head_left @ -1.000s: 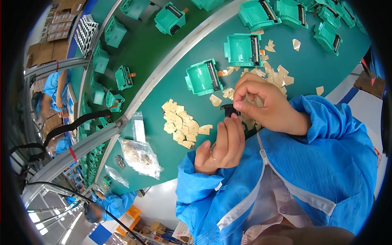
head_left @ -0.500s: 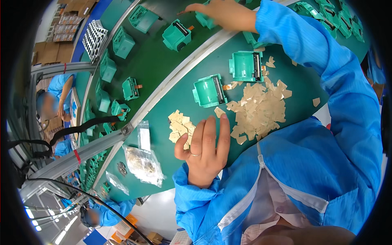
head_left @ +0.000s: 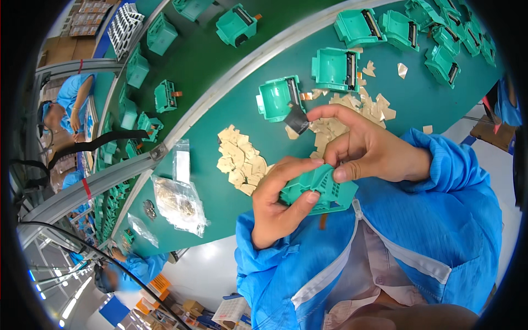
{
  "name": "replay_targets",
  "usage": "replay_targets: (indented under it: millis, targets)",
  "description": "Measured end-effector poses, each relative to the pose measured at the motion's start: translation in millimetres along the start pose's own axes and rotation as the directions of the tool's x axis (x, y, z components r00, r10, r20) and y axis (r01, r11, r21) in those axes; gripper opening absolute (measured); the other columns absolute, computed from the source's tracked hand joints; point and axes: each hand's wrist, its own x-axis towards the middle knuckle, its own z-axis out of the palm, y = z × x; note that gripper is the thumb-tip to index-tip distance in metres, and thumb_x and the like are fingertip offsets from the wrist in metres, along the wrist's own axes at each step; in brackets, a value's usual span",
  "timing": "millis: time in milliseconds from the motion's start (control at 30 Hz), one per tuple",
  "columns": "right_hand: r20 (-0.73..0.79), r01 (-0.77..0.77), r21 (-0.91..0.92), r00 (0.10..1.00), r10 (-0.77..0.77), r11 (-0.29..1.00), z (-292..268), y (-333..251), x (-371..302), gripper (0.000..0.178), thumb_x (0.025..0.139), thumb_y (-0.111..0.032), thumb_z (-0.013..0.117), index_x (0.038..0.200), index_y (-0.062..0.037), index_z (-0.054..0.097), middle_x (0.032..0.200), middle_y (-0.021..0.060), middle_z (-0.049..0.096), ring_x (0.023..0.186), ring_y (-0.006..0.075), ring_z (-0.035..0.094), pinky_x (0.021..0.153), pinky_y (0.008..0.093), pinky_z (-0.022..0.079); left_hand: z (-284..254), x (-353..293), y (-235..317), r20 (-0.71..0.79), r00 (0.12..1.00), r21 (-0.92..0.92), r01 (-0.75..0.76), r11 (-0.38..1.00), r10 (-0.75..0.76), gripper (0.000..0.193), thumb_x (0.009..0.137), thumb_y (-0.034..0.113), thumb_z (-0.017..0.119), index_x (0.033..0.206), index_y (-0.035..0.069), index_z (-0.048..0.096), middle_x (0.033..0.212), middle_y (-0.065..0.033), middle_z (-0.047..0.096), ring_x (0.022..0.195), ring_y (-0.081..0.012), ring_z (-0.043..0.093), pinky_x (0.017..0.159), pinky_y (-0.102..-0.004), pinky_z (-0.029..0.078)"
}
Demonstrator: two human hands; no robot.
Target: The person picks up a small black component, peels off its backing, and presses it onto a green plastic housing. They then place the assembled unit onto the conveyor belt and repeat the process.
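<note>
A green plastic housing (head_left: 330, 192) with a slotted face is held tilted in front of my jacket. My left hand (head_left: 283, 192) grips its left side, thumb on the near face and fingers along the top. My right hand (head_left: 368, 146) has its thumb and bent fingers pinching the housing's upper edge. Its index finger stretches out to the left, the tip against a small dark flat piece (head_left: 297, 119); whether that piece sticks to the finger I cannot tell. Behind it stands another green housing (head_left: 276, 100) with a black strip, and beside that a similar housing (head_left: 330, 69).
Cream cut pieces lie in a left pile (head_left: 240, 159) and a right pile (head_left: 379, 107). Several green housings (head_left: 399, 28) stand at the far right. A clear plastic bag (head_left: 179, 203) lies at left. Beyond a metal rail (head_left: 231, 82), a dark green belt (head_left: 203, 60) carries more housings.
My right hand has come back from over the belt to the front of my body. A green housing is now between both hands, and my left hand has left the cream pieces.
</note>
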Motion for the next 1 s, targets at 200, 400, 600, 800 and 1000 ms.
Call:
replay_targets:
  millis: [200, 400, 600, 800, 1000]
  targets:
    - [-0.294, 0.186, -0.585, 0.859, -0.420, 0.790, -16, 42, -14, 0.048, 0.086, -0.007, 0.073, 0.128, -0.0066, 0.052, 0.114, 0.0073, 0.051, 0.109, 0.0145, 0.050, 0.095, 0.0332, 0.039, 29, -13, -11, -0.145, 0.867, -0.237, 0.437, 0.868, -0.476, 0.026, 0.095, 0.008, 0.066, 0.120, 0.001, 0.064, 0.110, -0.0079, 0.066, 0.095, -0.0107, 0.061, 0.082, -0.0242, 0.049]
    - [-0.170, 0.214, -0.649, 0.895, -0.413, 0.730, -8, 36, -31, 0.014, 0.086, -0.005, 0.070, 0.084, -0.0059, 0.056, 0.104, 0.0083, 0.055, 0.101, 0.0198, 0.054, 0.090, 0.0348, 0.042, 35, -20, -13, -0.151, 0.875, -0.092, 0.451, 0.888, -0.460, 0.032, 0.084, -0.003, 0.067, 0.115, 0.002, 0.066, 0.102, -0.0067, 0.066, 0.089, -0.0108, 0.061, 0.078, -0.0231, 0.048]
    - [-0.155, 0.137, -0.459, 0.961, -0.230, 0.878, 0, 40, -27, 0.012, 0.086, 0.000, 0.066, 0.080, -0.0048, 0.056, 0.098, 0.0083, 0.058, 0.092, 0.0179, 0.058, 0.083, 0.0311, 0.045, 37, -19, -12, -0.130, 0.907, 0.054, 0.410, 0.910, -0.401, 0.034, 0.078, -0.003, 0.069, 0.112, 0.003, 0.067, 0.089, -0.0072, 0.062, 0.078, -0.0138, 0.060, 0.071, -0.0245, 0.047]
    - [-0.196, 0.091, -0.401, 0.963, -0.183, 0.912, 0, 40, -26, 0.013, 0.084, 0.003, 0.066, 0.079, -0.0046, 0.056, 0.095, 0.0078, 0.059, 0.091, 0.0180, 0.059, 0.081, 0.0300, 0.046, 36, -18, -12, -0.114, 0.919, 0.090, 0.388, 0.917, -0.378, 0.034, 0.076, -0.002, 0.072, 0.110, 0.003, 0.067, 0.087, -0.0069, 0.061, 0.077, -0.0138, 0.060, 0.069, -0.0249, 0.047]
    - [-0.193, 0.082, -0.452, 0.963, -0.187, 0.888, -2, 41, -25, 0.014, 0.083, 0.003, 0.067, 0.078, -0.0036, 0.056, 0.092, 0.0076, 0.059, 0.089, 0.0184, 0.059, 0.081, 0.0308, 0.046, 38, -17, -13, -0.110, 0.929, 0.092, 0.363, 0.927, -0.353, 0.035, 0.076, -0.002, 0.074, 0.110, 0.002, 0.068, 0.088, -0.0069, 0.062, 0.076, -0.0136, 0.060, 0.069, -0.0250, 0.047]
